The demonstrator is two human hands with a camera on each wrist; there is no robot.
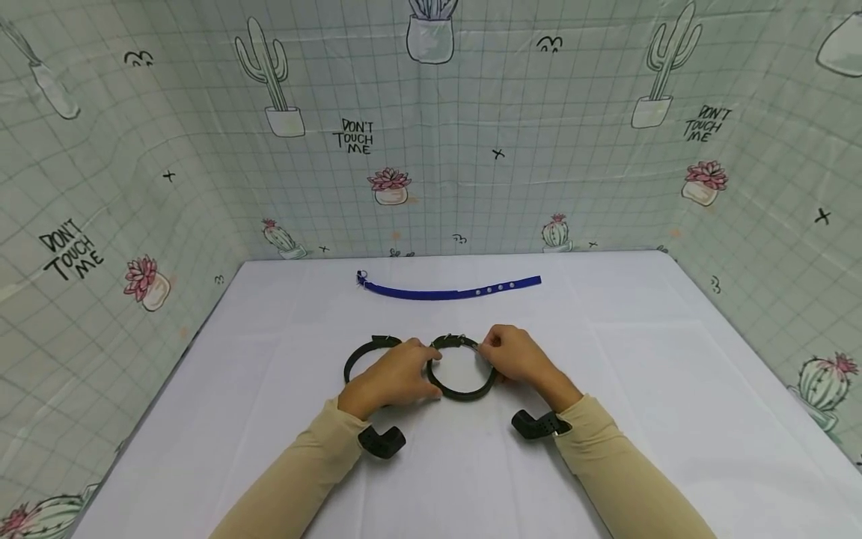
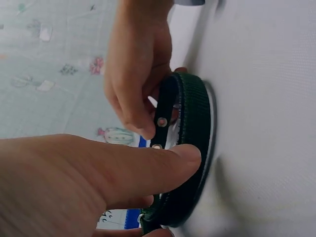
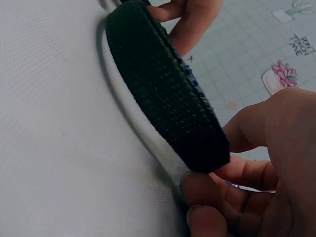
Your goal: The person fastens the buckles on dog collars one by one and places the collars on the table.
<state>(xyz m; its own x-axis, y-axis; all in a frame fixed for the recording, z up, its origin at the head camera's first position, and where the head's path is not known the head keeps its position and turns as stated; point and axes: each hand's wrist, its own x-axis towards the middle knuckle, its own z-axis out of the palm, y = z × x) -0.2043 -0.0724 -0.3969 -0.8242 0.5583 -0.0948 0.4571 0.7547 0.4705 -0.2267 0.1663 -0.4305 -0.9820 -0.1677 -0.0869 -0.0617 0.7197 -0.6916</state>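
A dark green collar [image 1: 461, 395] forms a round loop on its edge in the middle of the table. My left hand [image 1: 393, 374] holds the loop's left side, its thumb [image 2: 180, 160] lying across the band in the left wrist view. On the opposite side, my right hand [image 1: 515, 353] pinches the strap near its metal eyelets [image 2: 162, 122]. The strap's cut end [image 3: 217, 160] shows between the right fingers in the right wrist view. A buckle and ring sit at the far side of the loop. Another dark collar [image 1: 355, 358], also looped, is partly hidden behind my left hand.
Farther back, a blue collar [image 1: 424, 295] lies stretched out, its metal ring at the left and several eyelets toward the right. A white cloth covers the table [image 1: 640, 359]. Patterned fabric [image 1: 458, 112] hangs behind and along both sides.
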